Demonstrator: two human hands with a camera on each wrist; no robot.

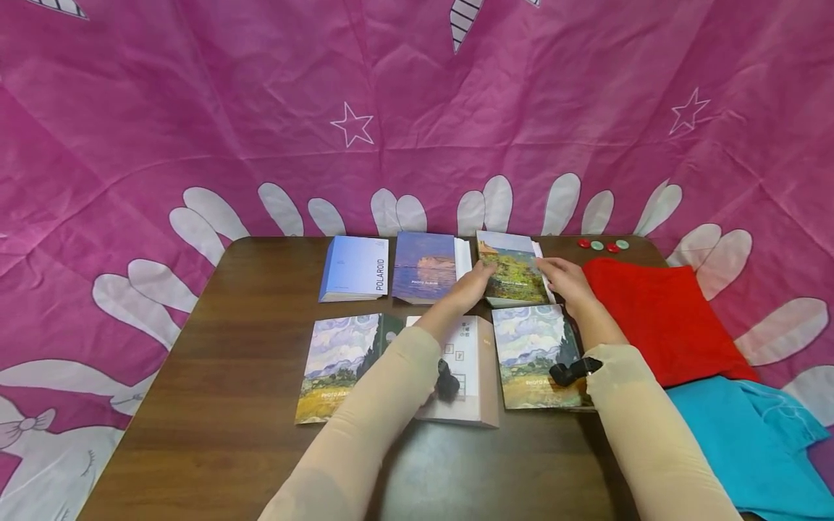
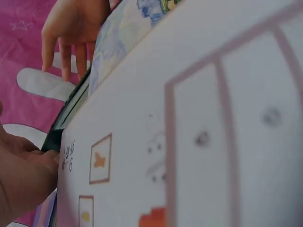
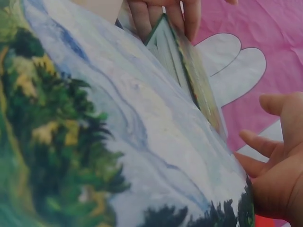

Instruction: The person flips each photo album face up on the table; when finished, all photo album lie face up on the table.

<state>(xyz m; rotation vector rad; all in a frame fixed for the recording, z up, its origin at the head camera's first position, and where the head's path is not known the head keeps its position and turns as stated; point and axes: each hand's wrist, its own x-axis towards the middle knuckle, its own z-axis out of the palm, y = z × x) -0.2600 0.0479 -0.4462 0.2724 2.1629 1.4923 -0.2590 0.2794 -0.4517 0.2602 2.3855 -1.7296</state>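
6 photo albums lie in 2 rows on the brown bench (image 1: 228, 376). Both hands meet at the far-right album (image 1: 515, 275), whose cover shows a green and yellow landscape painting. The left hand (image 1: 470, 284) holds its left edge with fingers curled against it, and the right hand (image 1: 565, 278) rests at its right edge with fingers loosely spread; the right wrist view shows that palm relaxed beside the cover, not clamped on it. The album lies flat in the far row, just right of a blue seascape album (image 1: 425, 266) printed "PHOTO ALBUM".

Left of that is a pale blue album (image 1: 355, 268) with "POLAROID" along its spine edge. In the near row, a swirly-sky painting album (image 1: 335, 362) at left carries "PHOTO ALBUM" near its bottom, a white album (image 1: 472, 362) with small framed pictures sits under the left forearm, and a second swirly-sky album (image 1: 531, 351) lies under the right wrist.

A red cloth (image 1: 658, 318) and a turquoise cloth (image 1: 749, 441) lie on the right. 4 small red and green discs (image 1: 602, 245) sit at the far right corner.
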